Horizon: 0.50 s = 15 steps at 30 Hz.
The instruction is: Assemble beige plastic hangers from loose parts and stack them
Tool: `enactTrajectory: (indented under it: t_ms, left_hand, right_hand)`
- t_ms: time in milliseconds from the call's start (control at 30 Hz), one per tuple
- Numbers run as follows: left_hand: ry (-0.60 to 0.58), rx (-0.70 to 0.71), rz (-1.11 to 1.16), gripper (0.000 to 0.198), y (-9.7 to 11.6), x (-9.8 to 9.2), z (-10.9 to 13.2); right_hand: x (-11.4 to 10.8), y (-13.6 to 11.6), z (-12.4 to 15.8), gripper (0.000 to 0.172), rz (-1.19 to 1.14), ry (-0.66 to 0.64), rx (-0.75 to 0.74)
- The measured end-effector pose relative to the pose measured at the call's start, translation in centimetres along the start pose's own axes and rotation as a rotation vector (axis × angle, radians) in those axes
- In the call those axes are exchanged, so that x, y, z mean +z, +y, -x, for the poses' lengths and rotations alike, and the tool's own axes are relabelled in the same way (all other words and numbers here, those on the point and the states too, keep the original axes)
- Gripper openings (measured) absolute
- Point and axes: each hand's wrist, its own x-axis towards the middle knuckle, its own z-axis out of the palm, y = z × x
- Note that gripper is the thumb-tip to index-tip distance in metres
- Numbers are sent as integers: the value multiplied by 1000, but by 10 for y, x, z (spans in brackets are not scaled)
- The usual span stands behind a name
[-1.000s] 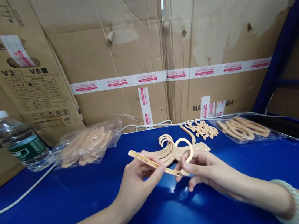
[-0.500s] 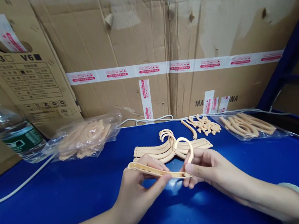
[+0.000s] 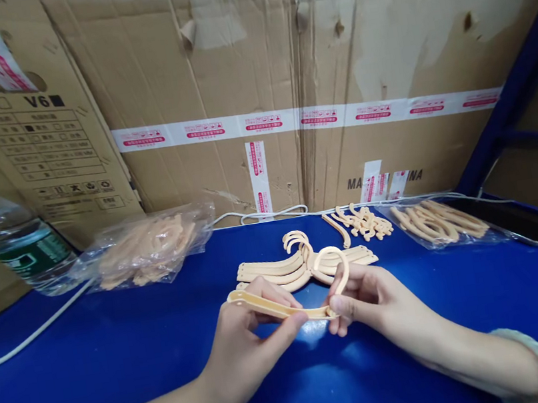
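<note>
Between finger and thumb, my left hand (image 3: 256, 335) pinches a beige plastic hanger arm (image 3: 264, 306), its hollow channel side facing me. A curved beige hanger hook (image 3: 343, 263) is gripped by my right hand (image 3: 364, 298). The hook's lower end meets the right end of the arm; my right fingertips partly hide that joint, so I cannot tell whether it is seated. Just behind my hands lie several assembled hangers (image 3: 271, 267) in a stack, hooks pointing away from me.
Loose hooks (image 3: 365, 221) and a single hanger arm (image 3: 337, 230) lie behind the stack. A bag of arms (image 3: 149, 249) and a water bottle (image 3: 27, 244) are at left. Another bag (image 3: 438, 220) and a dark phone-like slab (image 3: 515, 225) are at right. Cardboard (image 3: 200, 77) walls the back.
The hanger arm has turned slightly in my left hand, and the hook's end sits a little closer into its right end. The whole view has shifted slightly.
</note>
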Motion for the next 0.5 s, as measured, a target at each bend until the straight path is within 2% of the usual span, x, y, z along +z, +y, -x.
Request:
enactTrajectory:
  t_ms: [267, 400, 500]
  left_hand:
    - [24, -139, 127, 13, 4, 4, -5]
    - [49, -214, 248, 15, 3, 5, -10]
    - [48, -237, 270, 17, 2, 5, -9]
  right_hand:
    - [4, 3, -3, 39, -85, 19, -9]
    - [6, 2, -4, 38, -8, 70, -89]
    - [5, 2, -4, 38, 20, 67, -65]
